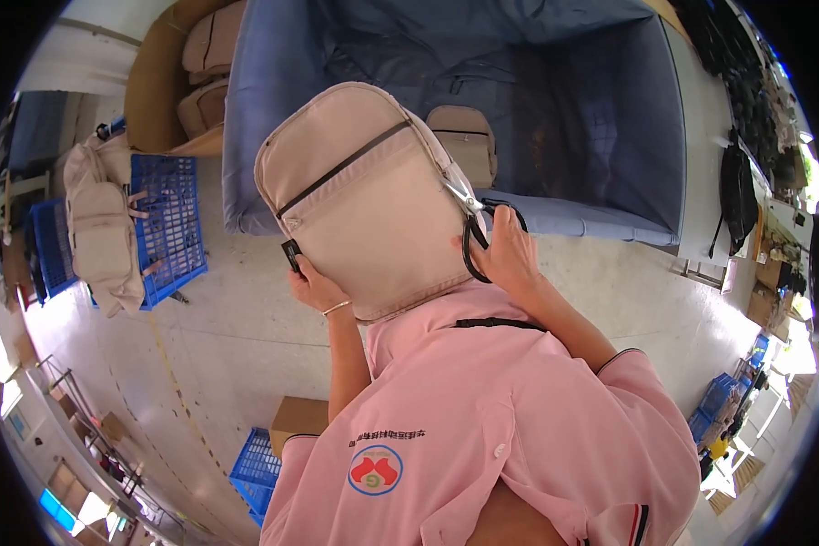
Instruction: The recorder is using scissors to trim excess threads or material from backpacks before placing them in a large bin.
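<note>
A beige backpack [373, 218] with a dark zipper line across its front is held up before my body, tilted a little. My left hand [318, 286] grips its lower left edge, beside a small black tag [291, 256]. In my right hand [511, 253] is a pair of scissors [470, 206] with black handles. The silver blades lie against the backpack's right side seam. Whether they touch a thread there is too small to tell.
Beyond the backpack stands a large bin lined with blue-grey fabric [601, 127], with another beige backpack [465, 144] inside. To the left are a cardboard container [159, 100] holding beige bags and a blue crate [175, 232] with a beige backpack [102, 232] against it.
</note>
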Available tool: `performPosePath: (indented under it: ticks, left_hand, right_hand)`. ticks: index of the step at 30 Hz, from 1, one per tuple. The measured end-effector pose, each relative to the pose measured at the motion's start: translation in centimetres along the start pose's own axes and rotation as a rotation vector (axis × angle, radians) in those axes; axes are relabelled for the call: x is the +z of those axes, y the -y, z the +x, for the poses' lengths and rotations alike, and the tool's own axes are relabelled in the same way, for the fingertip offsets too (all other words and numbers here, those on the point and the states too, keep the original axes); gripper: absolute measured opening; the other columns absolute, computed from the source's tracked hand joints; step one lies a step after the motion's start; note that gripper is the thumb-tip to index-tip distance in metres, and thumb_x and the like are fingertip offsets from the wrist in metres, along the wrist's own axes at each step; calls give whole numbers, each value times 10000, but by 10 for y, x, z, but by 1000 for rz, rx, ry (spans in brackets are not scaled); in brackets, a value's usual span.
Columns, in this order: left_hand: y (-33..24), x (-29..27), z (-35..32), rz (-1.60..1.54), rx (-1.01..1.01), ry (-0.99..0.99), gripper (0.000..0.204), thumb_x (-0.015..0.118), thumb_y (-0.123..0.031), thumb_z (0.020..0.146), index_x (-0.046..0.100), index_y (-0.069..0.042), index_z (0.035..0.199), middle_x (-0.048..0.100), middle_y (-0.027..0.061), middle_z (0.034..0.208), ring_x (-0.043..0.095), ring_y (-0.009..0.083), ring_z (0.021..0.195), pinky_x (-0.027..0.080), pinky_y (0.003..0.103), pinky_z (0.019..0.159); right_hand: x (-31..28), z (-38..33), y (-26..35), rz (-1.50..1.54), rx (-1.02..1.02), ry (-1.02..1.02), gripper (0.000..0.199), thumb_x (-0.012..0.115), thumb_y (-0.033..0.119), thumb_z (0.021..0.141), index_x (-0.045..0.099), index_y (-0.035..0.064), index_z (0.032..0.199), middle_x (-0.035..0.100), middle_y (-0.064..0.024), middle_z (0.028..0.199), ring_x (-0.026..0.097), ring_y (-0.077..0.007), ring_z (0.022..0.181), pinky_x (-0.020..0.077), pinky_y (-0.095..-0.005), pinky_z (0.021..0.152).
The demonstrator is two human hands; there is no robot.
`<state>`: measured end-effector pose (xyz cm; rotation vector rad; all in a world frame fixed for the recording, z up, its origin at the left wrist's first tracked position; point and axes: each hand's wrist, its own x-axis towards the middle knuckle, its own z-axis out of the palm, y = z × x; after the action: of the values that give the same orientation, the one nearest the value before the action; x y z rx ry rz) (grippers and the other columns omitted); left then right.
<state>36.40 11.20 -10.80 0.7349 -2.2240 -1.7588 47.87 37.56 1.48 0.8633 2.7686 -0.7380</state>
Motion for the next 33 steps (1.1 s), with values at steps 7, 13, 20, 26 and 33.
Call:
performPosePath:
  ticks: [7,13,20,26,33]
  left_hand:
    - [11,-3,5,-25,-26,53,269,591,-239,990,601,-14,841,579,-16,724,478,82,653,403,264,573]
    - [13,-16,0,-354,-256,29,244,569,-218,1003,631,-2,907,619,9,848,514,78,742,435,260,642]
    - [21,-54,-47,-147,-379,193,223,574,-186,1002,657,15,1049,646,13,935,560,100,832,466,242,757]
    - [-4,-73,10,-211,-335,30,211,602,-146,981,660,20,1096,662,40,997,586,129,891,494,278,808]
    - [-164,-93,27,161,430,-103,211,591,-121,982,671,48,1080,672,68,987,595,148,897,496,287,806]
  right_hand:
    - [3,11,6,0,28,40,747,689,640,803,430,-36,990,589,-260,965,636,-473,792,495,-539,644]
    - [15,7,0,24,-15,-31,647,672,586,851,440,-11,941,653,-224,769,649,-449,702,504,-514,603]
    - [26,4,-14,198,0,-80,514,721,423,869,442,0,959,673,-187,771,652,-424,674,498,-483,580]
    - [25,-5,3,386,-237,154,299,676,161,898,425,32,996,644,-208,799,639,-449,742,483,-484,591]
    - [27,22,-22,579,-176,-10,203,599,-66,847,469,46,955,715,-129,808,668,-203,611,501,-317,544]
